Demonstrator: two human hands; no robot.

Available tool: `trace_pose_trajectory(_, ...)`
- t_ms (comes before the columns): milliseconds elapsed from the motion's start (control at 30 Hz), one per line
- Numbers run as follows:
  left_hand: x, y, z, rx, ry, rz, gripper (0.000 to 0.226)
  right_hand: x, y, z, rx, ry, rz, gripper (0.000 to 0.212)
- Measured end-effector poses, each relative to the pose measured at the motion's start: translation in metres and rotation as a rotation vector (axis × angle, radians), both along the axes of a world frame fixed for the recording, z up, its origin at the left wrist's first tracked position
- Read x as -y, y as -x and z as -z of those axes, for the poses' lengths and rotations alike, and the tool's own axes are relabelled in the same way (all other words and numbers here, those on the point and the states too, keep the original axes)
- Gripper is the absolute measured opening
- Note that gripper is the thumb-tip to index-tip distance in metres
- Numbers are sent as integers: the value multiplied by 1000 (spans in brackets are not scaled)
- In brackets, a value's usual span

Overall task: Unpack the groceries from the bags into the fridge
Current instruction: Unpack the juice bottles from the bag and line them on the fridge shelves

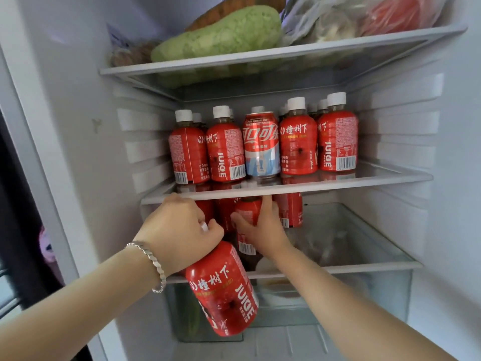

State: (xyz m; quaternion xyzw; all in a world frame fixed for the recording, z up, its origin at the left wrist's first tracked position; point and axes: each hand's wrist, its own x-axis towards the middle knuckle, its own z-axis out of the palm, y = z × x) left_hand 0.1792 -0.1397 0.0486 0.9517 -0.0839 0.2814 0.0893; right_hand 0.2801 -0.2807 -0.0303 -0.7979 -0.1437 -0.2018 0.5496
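Note:
I look into an open fridge. My left hand (182,230) grips a red juice bottle (223,290) by its white cap, and the bottle hangs tilted in front of the lower shelf (364,267). My right hand (260,225) reaches in under the middle shelf (338,185) and holds another red juice bottle (248,212) that stands among more red bottles at the left of the lower shelf. The middle shelf carries several red juice bottles (298,142) and one red cola can (261,144).
The top shelf (260,59) holds a pale green vegetable (221,35) and plastic bags (338,19) with food. A clear crisper drawer (377,295) sits below the lower shelf. The lower shelf's right part holds a clear bag (325,243).

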Motion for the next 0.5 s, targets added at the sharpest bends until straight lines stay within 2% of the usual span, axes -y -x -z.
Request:
trace_pose_trajectory(100, -1, 0, 2, -5, -2, -15, 38, -23, -16, 11, -171, 214, -164, 89)
trace_pose_trajectory(200, -1, 0, 3, -7, -7, -16, 37, -32, -28, 20, -282, 346, -122, 97)
trace_pose_trajectory(267, 0, -1, 3, -12, -2, -21, 37, -31, -29, 16, -324, 413, -77, 92)
trace_pose_trajectory(333, 2, -1, 4, 0, 3, -39, 37, -21, -13, 3, -270, 324, -126, 70)
trace_pose_trajectory(400, 4, -1, 6, 2, 36, -71, 38, -1, 12, -4, -127, -25, -299, 26)
trace_pose_trajectory(433, 5, -2, 7, 1, 66, -89, 37, 10, 29, -7, -110, -179, -394, 26)
trace_pose_trajectory(467, 6, -2, 6, -3, 100, -108, 37, 21, 46, -10, -107, -258, -520, 36)
trace_pose_trajectory(500, 9, -3, 5, -10, 129, -126, 37, 29, 60, -10, -142, -203, -614, 50)
